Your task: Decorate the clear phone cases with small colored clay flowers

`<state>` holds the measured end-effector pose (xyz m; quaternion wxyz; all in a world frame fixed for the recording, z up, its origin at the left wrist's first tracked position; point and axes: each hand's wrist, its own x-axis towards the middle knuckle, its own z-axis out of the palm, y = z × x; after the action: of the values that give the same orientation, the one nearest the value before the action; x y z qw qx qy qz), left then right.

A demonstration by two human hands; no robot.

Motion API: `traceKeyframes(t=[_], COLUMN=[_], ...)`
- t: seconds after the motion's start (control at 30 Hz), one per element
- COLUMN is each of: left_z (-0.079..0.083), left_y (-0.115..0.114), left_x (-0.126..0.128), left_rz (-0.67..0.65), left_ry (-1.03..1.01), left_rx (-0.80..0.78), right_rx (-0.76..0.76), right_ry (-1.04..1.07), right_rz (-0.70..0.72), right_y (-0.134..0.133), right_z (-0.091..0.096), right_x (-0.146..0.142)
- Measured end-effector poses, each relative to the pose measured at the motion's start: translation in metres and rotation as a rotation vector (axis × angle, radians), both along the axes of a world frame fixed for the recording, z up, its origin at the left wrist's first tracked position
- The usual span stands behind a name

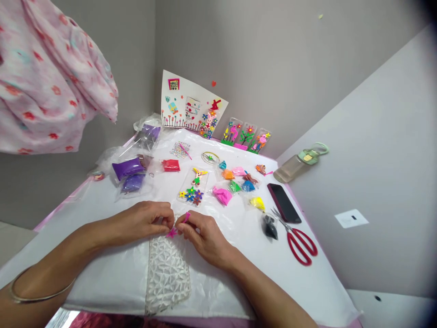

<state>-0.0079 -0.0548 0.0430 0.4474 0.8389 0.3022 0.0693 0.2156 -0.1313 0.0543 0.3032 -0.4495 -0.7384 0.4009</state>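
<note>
Our left hand (150,221) pinched a pink flower (171,233); our right hand (201,237) gripped a pink tool (186,217), its tip hidden, above the clear case (167,273).

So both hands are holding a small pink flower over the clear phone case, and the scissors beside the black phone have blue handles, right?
Not quite. The head view shows the scissors beside the black phone have red handles, not blue. The rest stands: the left hand and right hand hold the small pink flower over the clear phone case.
</note>
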Motion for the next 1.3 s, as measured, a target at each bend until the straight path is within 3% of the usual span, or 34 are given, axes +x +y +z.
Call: traceKeyframes(t=[0.27, 0.37, 0.47, 0.57, 0.73, 0.87, 0.97, 1.13, 1.3], left_z=[0.002, 0.004, 0.011, 0.017, 0.020, 0.014, 0.008, 0.001, -0.004], left_y=[-0.002, -0.003, -0.004, -0.002, 0.001, -0.002, -0.005, -0.006, -0.006], left_x=[0.000, 0.001, -0.002, -0.012, -0.020, -0.011, -0.004, -0.002, -0.003], left_rz=[-0.011, 0.011, 0.083, 0.122, 0.083, 0.064, 0.096, 0.022, 0.003], left_ry=[0.000, -0.007, -0.029, -0.139, -0.352, -0.464, -0.518, -0.460, -0.453], left_rx=[-0.032, -0.070, -0.099, -0.144, -0.271, -0.524, -0.650, -0.665, -0.649], right_rx=[-0.141, -0.077, 0.013, -0.030, 0.065, 0.293, 0.411, 0.656, 0.748], right_ry=[0.184, 0.160, 0.031, -0.186, -0.515, -0.345, -0.197, -0.256, -0.345], right_rz=[-0.001, -0.056, -0.096, -0.077, -0.135, -0.248, -0.204, -0.103, -0.096], right_y=[0.001, 0.004, 0.007, 0.006, 0.005, 0.007, 0.005, 0.001, 0.001], right_z=[0.002, 0.011, 0.027, 0.042, 0.044, 0.035, 0.027, 0.013, 0.006], right_x=[0.003, 0.013, 0.035, 0.063, 0.086, 0.068, 0.043, 0.007, -0.002])
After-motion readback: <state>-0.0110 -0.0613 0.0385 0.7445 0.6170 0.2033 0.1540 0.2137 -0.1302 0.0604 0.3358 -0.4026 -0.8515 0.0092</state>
